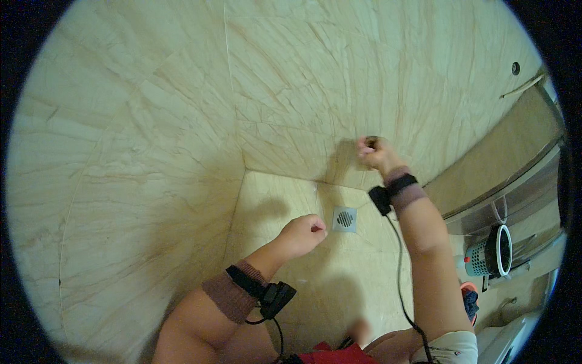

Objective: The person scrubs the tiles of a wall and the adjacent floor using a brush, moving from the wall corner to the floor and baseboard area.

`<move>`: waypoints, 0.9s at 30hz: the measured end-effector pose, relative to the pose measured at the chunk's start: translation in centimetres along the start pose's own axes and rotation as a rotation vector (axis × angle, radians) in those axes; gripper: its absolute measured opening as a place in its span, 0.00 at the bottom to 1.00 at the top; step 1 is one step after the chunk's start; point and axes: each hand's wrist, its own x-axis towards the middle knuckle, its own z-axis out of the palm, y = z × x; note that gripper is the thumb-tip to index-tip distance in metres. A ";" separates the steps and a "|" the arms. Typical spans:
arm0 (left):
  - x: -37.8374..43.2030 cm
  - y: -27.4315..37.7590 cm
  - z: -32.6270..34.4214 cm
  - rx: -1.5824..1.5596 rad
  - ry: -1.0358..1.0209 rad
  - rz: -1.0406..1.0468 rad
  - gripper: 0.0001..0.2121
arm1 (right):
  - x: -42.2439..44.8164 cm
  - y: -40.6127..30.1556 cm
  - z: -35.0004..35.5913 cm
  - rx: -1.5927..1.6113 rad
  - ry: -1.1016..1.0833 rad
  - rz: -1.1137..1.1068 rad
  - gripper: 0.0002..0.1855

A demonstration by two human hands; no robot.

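Observation:
My right hand (376,152) is raised near the low part of the marble-look tiled wall (309,82), its fingers curled. Something small and dark (372,143) shows within those fingers; blur hides what it is. Lower and to the left, my left hand (303,234) hangs over the tiled floor (291,191) in a loose fist, with nothing visible in it. A square metal floor drain (344,219) lies just right of that fist. Both wrists wear a mauve knit cuff and a black strap holding a small cabled device.
Along the right runs a curved screen with a metal rail (504,185). Beyond it stand a teal perforated basket (476,258) with a white rim and an orange basin (468,287) holding dark cloth. A wall pipe (523,86) juts out at upper right. Black cables hang from both wrists.

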 end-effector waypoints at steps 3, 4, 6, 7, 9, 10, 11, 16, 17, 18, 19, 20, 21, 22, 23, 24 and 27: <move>-0.4 0.1 -0.1 0.134 -0.075 0.024 0.12 | 6.9 7.7 3.2 -0.027 -0.054 0.125 0.07; -0.2 0.2 -0.1 0.136 -0.074 0.021 0.12 | 7.6 9.3 4.8 -0.008 -0.045 0.141 0.07; -0.3 0.2 -0.1 0.161 -0.103 0.006 0.13 | 8.4 11.7 7.0 0.053 -0.022 0.188 0.07; -0.5 0.1 -0.1 0.156 -0.105 -0.002 0.13 | 8.4 10.6 6.1 0.057 -0.014 0.193 0.07; -0.5 0.2 -0.2 0.172 -0.095 -0.021 0.13 | 6.3 5.8 4.2 0.300 -0.140 0.295 0.07; -0.3 0.4 -0.3 0.164 -0.094 -0.015 0.13 | 5.0 4.0 3.2 0.319 -0.036 0.122 0.08; -0.4 0.3 -0.4 0.145 -0.095 -0.025 0.13 | 3.3 1.9 1.5 0.340 0.069 -0.046 0.08; -1.0 0.0 -0.9 0.122 -0.091 -0.041 0.13 | -5.0 -9.1 -7.5 0.069 0.223 -0.443 0.06; -0.7 -0.4 -0.6 0.118 -0.082 -0.009 0.12 | -5.3 -10.5 -8.6 0.026 0.237 -0.497 0.06; -0.5 -0.7 -0.3 0.112 -0.074 0.021 0.12 | -4.6 -11.7 -9.3 -0.013 0.239 -0.524 0.06; -0.3 -0.8 -0.2 0.110 -0.086 0.025 0.12 | -2.9 -12.7 -9.9 -0.058 0.223 -0.537 0.06; 0.1 -0.9 -0.1 0.129 -0.116 0.004 0.13 | -0.6 -13.4 -10.3 -0.129 0.180 -0.528 0.06; 0.3 -0.8 -0.1 0.150 -0.142 -0.015 0.14 | 1.5 -13.5 -10.5 -0.224 0.102 -0.500 0.06; 0.5 -0.4 0.0 0.149 -0.154 -0.009 0.14 | 3.6 -13.1 -10.4 -0.368 -0.015 -0.461 0.06; 0.5 0.0 0.1 0.142 -0.169 -0.015 0.14 | 6.6 -10.9 -9.8 -0.455 -0.124 -0.364 0.06; 0.2 -0.3 -0.3 0.135 -0.154 -0.042 0.14 | 10.1 -5.2 -6.6 -0.173 -0.044 -0.135 0.06; -0.5 -0.9 -1.0 0.203 -0.108 -0.062 0.14 | 13.0 10.8 1.5 0.108 -0.029 0.243 0.05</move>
